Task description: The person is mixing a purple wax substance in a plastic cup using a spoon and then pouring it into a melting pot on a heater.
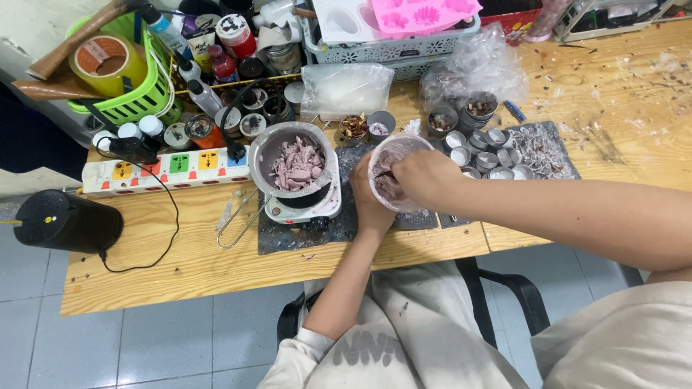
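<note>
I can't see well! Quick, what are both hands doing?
Left hand: holding the plastic cup.
Right hand: fingers reaching into the cup; grip cannot be told.

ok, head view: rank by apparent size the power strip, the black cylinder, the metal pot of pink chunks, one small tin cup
1. Power strip, longest by far.
2. Black cylinder and metal pot of pink chunks: similar in apparent size, so I won't rank them.
3. Small tin cup, clearly smallest.

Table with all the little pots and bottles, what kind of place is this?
Probably a home craft bench, perhaps for candle making. A metal pot of pinkish chunks sits on a small hotplate, empty little tin cups wait nearby, and pink silicone moulds lie at the back of the wooden table.
</note>
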